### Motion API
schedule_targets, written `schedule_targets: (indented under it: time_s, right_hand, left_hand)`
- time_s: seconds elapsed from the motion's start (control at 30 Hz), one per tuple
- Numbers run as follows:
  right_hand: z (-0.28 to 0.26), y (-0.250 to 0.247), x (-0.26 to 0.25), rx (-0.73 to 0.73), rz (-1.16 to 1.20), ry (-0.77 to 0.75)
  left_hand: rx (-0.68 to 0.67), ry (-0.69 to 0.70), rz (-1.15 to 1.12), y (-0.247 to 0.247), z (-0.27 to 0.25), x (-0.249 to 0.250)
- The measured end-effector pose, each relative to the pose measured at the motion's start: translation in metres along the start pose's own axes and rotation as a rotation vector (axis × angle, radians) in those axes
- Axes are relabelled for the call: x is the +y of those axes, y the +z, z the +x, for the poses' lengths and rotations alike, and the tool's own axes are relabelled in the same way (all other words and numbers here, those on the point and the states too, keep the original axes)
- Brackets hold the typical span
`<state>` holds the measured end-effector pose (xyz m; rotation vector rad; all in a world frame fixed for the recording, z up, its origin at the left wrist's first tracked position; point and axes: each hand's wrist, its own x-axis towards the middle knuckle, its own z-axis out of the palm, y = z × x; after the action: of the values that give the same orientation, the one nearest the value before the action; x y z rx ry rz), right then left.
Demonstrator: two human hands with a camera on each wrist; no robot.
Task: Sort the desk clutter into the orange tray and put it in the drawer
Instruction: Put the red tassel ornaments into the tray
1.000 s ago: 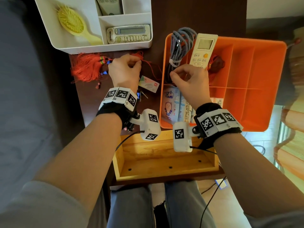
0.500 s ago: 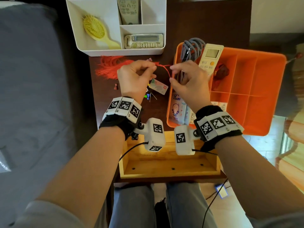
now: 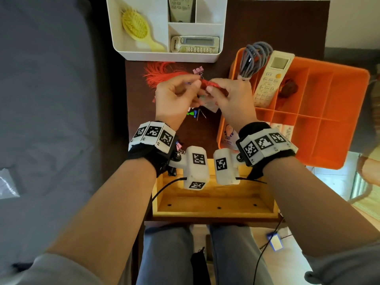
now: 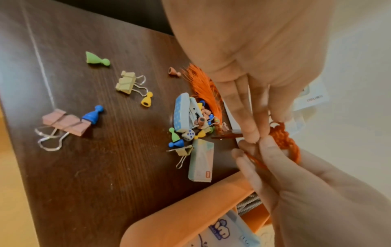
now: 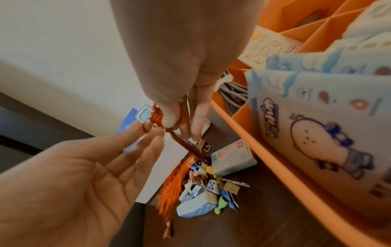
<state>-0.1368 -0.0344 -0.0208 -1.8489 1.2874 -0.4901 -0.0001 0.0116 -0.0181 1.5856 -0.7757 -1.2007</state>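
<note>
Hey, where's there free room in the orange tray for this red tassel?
The orange tray has bare compartments along its right side and lower right, right of the white remote. Its left side is crowded: grey cable, remote, dark red charm and blue packets. Both hands pinch the red tassel.

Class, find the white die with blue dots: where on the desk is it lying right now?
In the left wrist view the die lies in the small pile on the dark desk, beside a green pawn, just below the blue dotted stapler.
</note>
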Motion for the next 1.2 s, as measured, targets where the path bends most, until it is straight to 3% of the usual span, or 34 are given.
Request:
schedule_targets:
  time_s: [0.1,0.23,0.33,0.63,0.9,1.2]
  right_hand:
    - [-0.005,0.0,0.002,0.022,0.051,0.05]
    - [-0.009,-0.003,-0.004,0.065,0.063,0.051]
    - [-0.01,-0.006,-0.01,0.05,0.098,0.02]
    - [-0.013,-0.019,-0.023,0.074,0.24,0.001]
    - [-0.02,-0.026,-0.027,0.15,0.33,0.117]
    - [-0.036,-0.029,-0.04,-0.166,0.587,0.37]
  left_hand:
    - [0.036,0.024,0.114,-0.007,0.002,-0.009]
    - [-0.043,0.072,0.401,-0.009,0.002,-0.02]
    - [-0.056,0.058,0.487,-0.007,0.003,-0.021]
    - [0.008,0.133,0.385,0.003,0.0,-0.005]
    - [-0.096,0.109,0.222,0.011,-0.019,0.01]
    - [-0.106,-0.131,-0.101,0.011,-0.032,0.033]
